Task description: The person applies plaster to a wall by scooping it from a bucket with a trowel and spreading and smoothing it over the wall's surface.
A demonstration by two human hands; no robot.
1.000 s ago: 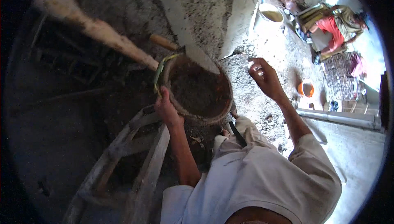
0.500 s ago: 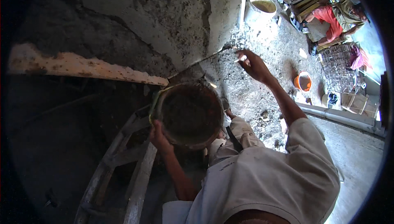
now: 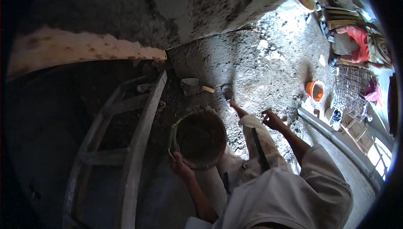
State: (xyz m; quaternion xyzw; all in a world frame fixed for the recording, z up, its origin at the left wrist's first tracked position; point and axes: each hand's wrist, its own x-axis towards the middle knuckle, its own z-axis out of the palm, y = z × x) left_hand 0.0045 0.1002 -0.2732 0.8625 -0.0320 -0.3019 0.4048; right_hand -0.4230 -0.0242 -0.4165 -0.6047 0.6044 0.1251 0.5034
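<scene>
With my left hand [image 3: 181, 167] I grip the side of a round mortar bucket [image 3: 199, 139], by its yellow-green handle [image 3: 174, 139]; its dark inside is hard to make out. A trowel [image 3: 189, 81] with a wooden handle lies on the rough ground beyond the bucket, left of my outstretched foot [image 3: 229, 97]. My right hand [image 3: 272, 120] hangs beside my right leg [image 3: 256, 139] with curled fingers; what they hold, if anything, I cannot make out.
A wooden ladder [image 3: 142, 153] stands at my left, below a pale timber board [image 3: 84, 44] along rough plaster. At right are a seated person in red shorts [image 3: 357, 42], an orange bucket [image 3: 315, 89], wire mesh [image 3: 350, 86] and a long grey ledge [image 3: 323, 130].
One second ago the trowel was over the bucket; now it lies beyond it. My right hand has lowered toward my leg, the bucket sits lower in view, and the view has shifted.
</scene>
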